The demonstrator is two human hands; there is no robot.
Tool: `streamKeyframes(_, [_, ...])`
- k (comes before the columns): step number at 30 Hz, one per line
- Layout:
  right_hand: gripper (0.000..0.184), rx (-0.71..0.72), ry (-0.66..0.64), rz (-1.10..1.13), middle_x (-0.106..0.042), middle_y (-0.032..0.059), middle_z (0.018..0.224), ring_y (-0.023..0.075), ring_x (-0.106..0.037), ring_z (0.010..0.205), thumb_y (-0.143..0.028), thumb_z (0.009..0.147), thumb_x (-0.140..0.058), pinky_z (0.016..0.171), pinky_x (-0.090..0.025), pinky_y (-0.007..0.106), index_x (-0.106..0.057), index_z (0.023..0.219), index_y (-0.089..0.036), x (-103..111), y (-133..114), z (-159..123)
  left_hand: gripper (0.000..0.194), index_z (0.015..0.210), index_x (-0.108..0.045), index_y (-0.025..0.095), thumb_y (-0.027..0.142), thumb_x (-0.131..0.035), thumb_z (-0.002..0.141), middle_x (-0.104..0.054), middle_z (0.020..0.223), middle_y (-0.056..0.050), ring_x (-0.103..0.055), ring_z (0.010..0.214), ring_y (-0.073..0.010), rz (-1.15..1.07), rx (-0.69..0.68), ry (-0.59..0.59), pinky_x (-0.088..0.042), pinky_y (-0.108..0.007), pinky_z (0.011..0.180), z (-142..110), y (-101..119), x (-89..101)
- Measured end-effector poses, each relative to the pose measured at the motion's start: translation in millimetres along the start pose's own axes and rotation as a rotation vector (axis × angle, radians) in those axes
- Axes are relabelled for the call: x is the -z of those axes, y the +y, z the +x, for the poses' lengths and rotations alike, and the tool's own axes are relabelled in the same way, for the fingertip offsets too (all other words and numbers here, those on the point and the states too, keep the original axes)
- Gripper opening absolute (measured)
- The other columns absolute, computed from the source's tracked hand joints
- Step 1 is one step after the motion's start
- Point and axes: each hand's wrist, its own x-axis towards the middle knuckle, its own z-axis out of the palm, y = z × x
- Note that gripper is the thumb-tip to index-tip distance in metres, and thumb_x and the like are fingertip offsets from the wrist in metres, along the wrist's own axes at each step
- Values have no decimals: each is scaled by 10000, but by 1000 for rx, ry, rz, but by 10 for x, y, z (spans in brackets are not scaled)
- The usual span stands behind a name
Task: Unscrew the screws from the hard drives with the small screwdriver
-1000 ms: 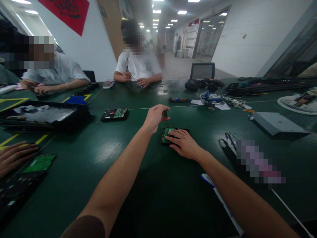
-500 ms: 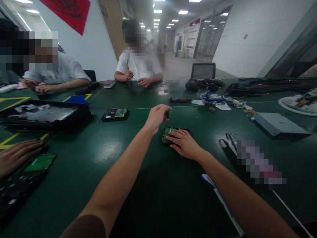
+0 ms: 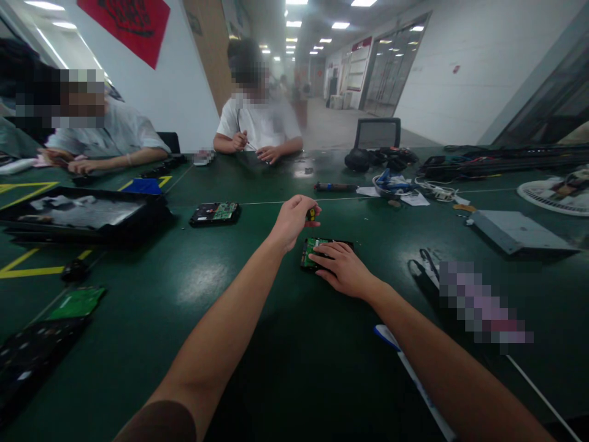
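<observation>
My left hand is closed around the yellow-and-black handle of a screwdriver, which it holds above a hard drive. The screwdriver's tip cannot be made out. The drive lies on the dark green table with its green circuit board facing up. Across the right part of it rests my right hand, fingers stretched out and apart on the board, covering much of it. The thumb lies by the drive's near edge.
Another hard drive lies to the left. Further left are a black tray and a dark device with a green board. A lanyard and a grey metal box lie right. Two people sit across the table.
The screwdriver's yellow handle shows more in my left hand, whose fingers have shifted slightly. Another person's hand at the left edge has gone, uncovering a small black object. My right hand stays put.
</observation>
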Motion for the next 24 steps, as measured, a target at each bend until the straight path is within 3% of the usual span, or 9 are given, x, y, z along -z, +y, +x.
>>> streamKeyframes(4, [402, -3, -1, -6, -591, 96, 1477, 297, -495, 1393, -330, 1019, -569, 1182, -332, 583, -618, 1415, -286, 7, -9, 4, 173, 779, -696, 166, 330, -647, 802, -653, 881, -69, -604, 806, -169, 87, -56, 5, -549, -241, 584, 5, -3, 9])
streamKeyframes(11, [406, 2, 0, -2, -593, 99, 1475, 298, -498, 1394, -333, 1018, -571, 1186, -331, 578, -617, 1418, -282, 12, -13, 8, 188, 814, -722, 164, 326, -627, 823, -657, 867, -76, -617, 804, -175, 96, -43, -39, -555, -253, 585, 0, -1, 23])
streamKeyframes(19, [420, -2, 0, 11, -588, 91, 1481, 293, -490, 1402, -330, 1011, -583, 1184, -325, 592, -605, 1430, -306, -1, -1, 6, 153, 889, -633, 164, 309, -660, 848, -727, 886, -114, -685, 838, -207, -9, 36, -16, -549, -263, 577, 4, -16, 24])
streamKeyframes(24, [420, -2, 0, 12, -591, 93, 1479, 297, -495, 1396, -332, 1010, -586, 1180, -334, 590, -609, 1429, -307, -6, 5, 4, 131, 800, -684, 166, 291, -654, 827, -680, 893, -80, -632, 816, -174, 49, -46, 9, -540, -240, 574, 20, -15, 19])
